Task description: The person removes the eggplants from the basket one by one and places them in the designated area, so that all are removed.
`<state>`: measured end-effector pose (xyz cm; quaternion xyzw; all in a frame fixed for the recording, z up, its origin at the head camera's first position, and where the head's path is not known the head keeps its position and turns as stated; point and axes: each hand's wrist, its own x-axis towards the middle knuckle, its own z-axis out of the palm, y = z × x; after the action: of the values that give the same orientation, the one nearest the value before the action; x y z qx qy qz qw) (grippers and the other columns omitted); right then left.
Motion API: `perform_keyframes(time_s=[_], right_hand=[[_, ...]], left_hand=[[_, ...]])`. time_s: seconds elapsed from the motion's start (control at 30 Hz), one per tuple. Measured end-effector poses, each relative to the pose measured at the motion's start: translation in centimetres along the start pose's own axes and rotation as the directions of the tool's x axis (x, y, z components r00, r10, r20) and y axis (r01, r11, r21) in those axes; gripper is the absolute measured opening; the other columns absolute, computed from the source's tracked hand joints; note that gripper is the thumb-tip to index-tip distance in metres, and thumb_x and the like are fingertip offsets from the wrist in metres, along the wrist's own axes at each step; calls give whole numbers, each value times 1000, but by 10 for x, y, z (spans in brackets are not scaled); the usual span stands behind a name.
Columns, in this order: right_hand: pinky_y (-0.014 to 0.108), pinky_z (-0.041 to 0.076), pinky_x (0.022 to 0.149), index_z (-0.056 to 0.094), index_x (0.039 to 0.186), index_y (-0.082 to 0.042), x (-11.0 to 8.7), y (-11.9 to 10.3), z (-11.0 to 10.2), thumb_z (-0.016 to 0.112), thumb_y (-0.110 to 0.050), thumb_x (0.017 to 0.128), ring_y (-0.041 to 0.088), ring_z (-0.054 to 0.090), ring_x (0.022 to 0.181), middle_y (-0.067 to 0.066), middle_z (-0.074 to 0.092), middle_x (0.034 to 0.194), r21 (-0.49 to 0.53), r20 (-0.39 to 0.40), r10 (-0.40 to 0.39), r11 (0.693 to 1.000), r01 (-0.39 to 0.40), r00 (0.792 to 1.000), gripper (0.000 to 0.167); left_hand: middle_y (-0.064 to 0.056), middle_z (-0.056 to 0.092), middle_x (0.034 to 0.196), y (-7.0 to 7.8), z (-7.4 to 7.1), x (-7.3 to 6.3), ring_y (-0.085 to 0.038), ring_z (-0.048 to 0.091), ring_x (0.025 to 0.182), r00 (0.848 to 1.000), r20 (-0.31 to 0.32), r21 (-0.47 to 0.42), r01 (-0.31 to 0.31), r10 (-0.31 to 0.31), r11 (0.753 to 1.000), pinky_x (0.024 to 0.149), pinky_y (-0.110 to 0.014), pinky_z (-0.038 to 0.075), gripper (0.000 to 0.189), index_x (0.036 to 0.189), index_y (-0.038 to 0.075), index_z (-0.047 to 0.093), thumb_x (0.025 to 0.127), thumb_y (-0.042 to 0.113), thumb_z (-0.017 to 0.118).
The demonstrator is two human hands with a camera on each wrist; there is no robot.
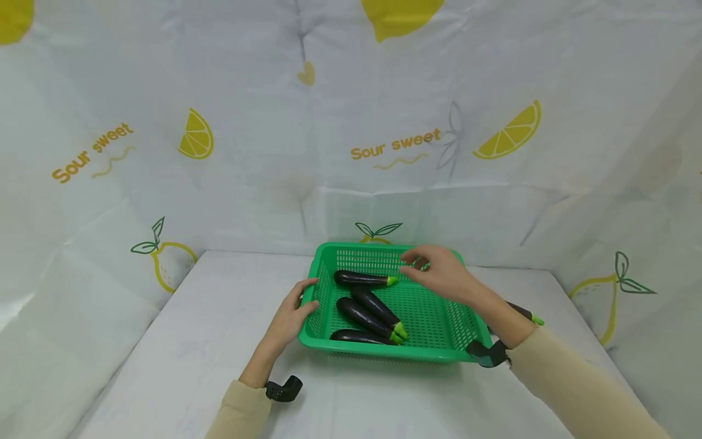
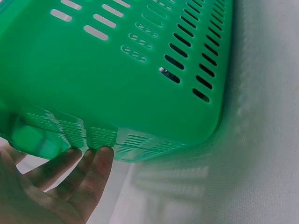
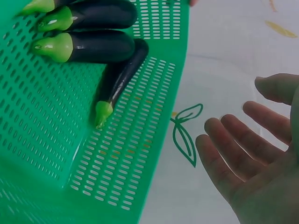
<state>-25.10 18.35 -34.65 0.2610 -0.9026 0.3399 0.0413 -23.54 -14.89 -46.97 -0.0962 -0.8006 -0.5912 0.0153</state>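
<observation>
A green plastic basket (image 1: 384,352) with slotted walls stands on the table. Several dark eggplants with green stems lie in its left half, among them one eggplant (image 1: 359,278) along the far wall. At the basket's left end is my left hand (image 1: 287,317), thumb and fingertips at the rim; the left wrist view shows its extended fingers (image 2: 96,172) against the outer wall. My right hand (image 1: 439,273) hovers over the basket's far right part, fingers loosely bent and holding nothing. In the right wrist view its palm is bare beside the green rim (image 3: 175,88).
Another eggplant (image 1: 526,313) lies outside the basket on the right, partly hidden by my right forearm. A white lemon-print sheet (image 1: 329,152) rises behind and at both sides of the white table (image 1: 219,341).
</observation>
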Motion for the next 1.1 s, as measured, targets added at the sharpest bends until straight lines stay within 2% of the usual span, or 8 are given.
perform_keyframes(time_s=[0.27,0.6,0.9,1.1], right_hand=[[41,54,79,67,125,1,20,5,18,66,-24,100,27,66,99,13,69,120,32,57,-2,999,1,998,36],[42,53,82,67,127,-1,34,9,36,66,-27,100,26,66,101,11,69,118,80,122,8,997,-18,992,37],[42,54,83,64,132,-3,44,21,45,66,-30,101,29,64,107,12,66,120,139,208,73,985,-104,975,41],[41,54,83,63,134,-4,52,32,48,66,-30,100,28,65,107,13,65,122,150,253,81,981,-122,964,43]], left_hand=[[-18,41,156,2,-2,0,-41,47,137,1000,2,4,-5,5,1000,101,-61,44,51,152,15,46,102,17,59],[-18,40,157,-1,-2,0,-41,46,137,1000,12,12,-5,5,1000,101,-60,44,51,152,17,46,102,18,58],[-18,39,158,-3,-2,0,-42,44,139,1000,14,15,-9,9,1000,103,-62,42,51,152,17,46,102,18,58],[-18,38,159,1,-2,-1,-42,43,140,1000,18,-13,-8,9,1000,103,-62,41,51,152,16,46,102,16,58]])
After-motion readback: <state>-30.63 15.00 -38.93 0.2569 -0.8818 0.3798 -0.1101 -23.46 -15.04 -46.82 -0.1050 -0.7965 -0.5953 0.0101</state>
